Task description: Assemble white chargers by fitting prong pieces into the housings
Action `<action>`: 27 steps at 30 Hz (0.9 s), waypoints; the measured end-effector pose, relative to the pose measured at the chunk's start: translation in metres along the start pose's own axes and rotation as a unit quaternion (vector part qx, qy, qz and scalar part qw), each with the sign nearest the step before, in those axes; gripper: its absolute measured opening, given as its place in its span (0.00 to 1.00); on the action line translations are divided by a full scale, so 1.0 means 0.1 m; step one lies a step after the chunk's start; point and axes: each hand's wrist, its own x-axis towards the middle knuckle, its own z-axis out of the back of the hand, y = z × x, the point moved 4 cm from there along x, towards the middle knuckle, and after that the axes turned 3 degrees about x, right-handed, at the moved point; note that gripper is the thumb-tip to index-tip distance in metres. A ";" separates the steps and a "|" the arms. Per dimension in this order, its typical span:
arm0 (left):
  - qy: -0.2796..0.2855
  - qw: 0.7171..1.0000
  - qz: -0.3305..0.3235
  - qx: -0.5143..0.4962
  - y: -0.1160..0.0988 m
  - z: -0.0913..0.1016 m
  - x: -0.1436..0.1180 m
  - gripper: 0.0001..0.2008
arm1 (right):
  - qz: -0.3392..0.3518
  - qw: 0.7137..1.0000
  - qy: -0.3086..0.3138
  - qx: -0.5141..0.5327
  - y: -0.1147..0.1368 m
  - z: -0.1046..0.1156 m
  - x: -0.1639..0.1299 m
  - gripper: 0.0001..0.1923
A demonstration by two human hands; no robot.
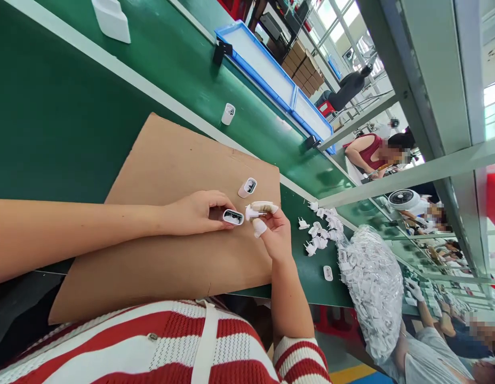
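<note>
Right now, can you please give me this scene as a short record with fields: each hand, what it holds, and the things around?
left hand: holds a white casing with its open end toward the other hand
right hand: pinches a small white plug piece close to the casing's opening; fingertips wear covers
work surface: cardboard sheet on a green table
nearby on cardboard: second white casing
loose parts: pile of white plug pieces on the table
bag: clear bag of white parts
far side: blue trays, another casing

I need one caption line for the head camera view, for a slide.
Left hand holds a white oval plastic housing while right hand holds a small white plug piece, above a brown cardboard sheet.
</note>
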 end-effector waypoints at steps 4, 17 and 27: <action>-0.007 1.000 -0.003 0.009 0.03 0.00 0.01 0.25 | 0.078 0.984 -0.029 -0.155 0.10 -0.03 -0.03 0.14; 0.000 1.000 -0.022 0.016 0.01 0.01 0.02 0.21 | 0.174 0.897 0.076 -0.398 0.11 -0.24 -0.03 0.16; -0.009 1.000 -0.026 0.008 0.05 -0.02 0.03 0.20 | 0.129 0.877 0.114 -0.448 0.12 -0.32 0.00 0.16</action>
